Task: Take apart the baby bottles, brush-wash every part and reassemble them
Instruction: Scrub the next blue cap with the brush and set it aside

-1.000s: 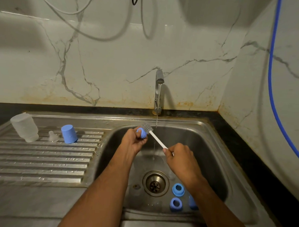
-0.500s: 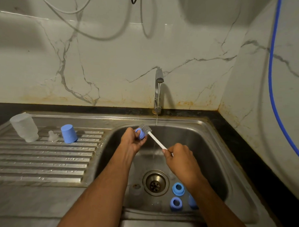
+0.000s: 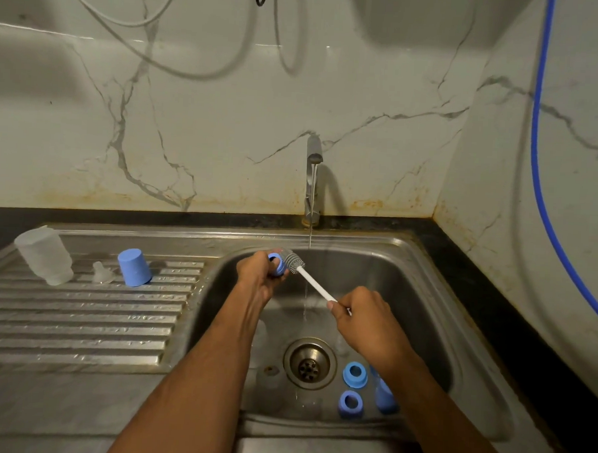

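Over the sink basin, my left hand grips a blue bottle ring. My right hand holds the white handle of a small bottle brush, whose grey bristle head touches the ring. Two blue rings and a blue cap, partly hidden by my right forearm, lie on the basin floor right of the drain. On the drainboard stand a clear bottle body upside down, a clear teat and a blue cap.
The tap at the back runs a thin stream into the basin, just right of the brush head. The drain sits mid-basin. Faint clear parts lie in the basin left of the drain. A blue hose hangs down the right wall.
Both hands have shifted slightly up and back together; the brush head stays against the blue ring. The parts on the drainboard and in the basin have not moved.
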